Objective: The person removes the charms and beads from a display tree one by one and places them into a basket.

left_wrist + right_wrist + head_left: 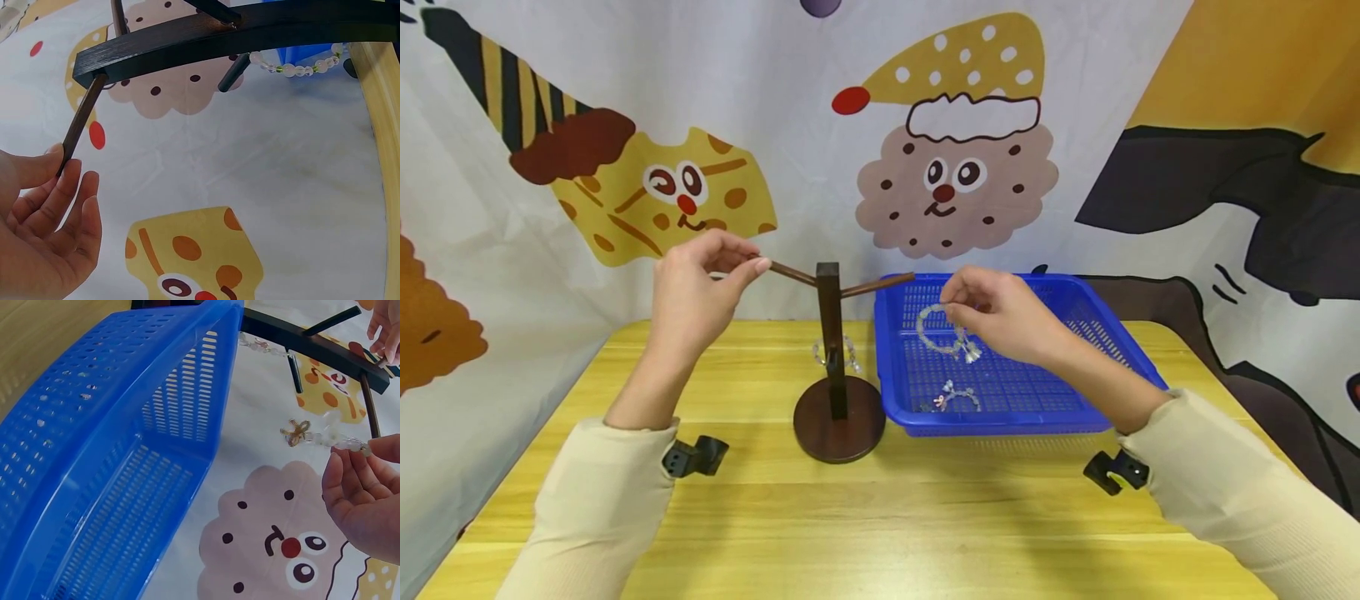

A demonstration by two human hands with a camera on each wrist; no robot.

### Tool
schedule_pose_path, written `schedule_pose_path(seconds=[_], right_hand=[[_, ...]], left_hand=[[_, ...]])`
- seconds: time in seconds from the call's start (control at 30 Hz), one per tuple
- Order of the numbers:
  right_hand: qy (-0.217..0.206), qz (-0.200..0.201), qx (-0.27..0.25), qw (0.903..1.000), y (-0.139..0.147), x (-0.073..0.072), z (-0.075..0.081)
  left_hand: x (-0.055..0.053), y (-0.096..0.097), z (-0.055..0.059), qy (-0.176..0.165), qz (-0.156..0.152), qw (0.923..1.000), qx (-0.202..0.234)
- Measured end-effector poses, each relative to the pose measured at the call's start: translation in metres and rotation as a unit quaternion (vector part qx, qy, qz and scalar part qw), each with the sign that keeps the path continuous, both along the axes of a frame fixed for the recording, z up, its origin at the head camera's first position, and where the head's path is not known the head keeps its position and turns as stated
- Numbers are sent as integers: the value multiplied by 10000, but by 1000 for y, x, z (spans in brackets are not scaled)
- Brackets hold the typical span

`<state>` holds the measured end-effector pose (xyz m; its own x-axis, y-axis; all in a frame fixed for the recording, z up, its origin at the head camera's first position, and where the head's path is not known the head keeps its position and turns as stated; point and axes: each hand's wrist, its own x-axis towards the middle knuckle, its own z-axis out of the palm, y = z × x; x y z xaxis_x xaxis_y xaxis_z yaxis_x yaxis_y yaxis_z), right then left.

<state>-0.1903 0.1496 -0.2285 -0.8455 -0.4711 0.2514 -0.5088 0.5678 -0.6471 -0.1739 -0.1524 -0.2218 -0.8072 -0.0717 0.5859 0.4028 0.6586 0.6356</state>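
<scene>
From where I stand, the right hand (1000,312) pinches the upper edge of a pale, translucent beaded bracelet (922,333) between thumb and fingertips, and the ring hangs below it, with a gold bow-shaped charm (295,432) at its far end. To this hand's left, the left hand (696,287) holds the tip of a thin brown wooden peg (793,273) of a dark wooden stand (831,333). The bracelet should be very light, and its string probably bends easily. The smooth round beads may slip, so a gentle pinch on plain beads seems best, since the thin charm could bend or catch on something.
</scene>
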Motion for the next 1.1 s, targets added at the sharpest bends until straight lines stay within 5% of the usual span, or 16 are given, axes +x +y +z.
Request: schedule_pose_path(seconds=[0.8, 1.1], right_hand=[[-42, -50, 688, 9976, 47, 12, -13], [-286, 5, 677, 9973, 64, 16, -30]], left_hand=[[0, 0, -1, 79, 10, 10000, 41], [0, 0, -2, 139, 58, 9999, 21]])
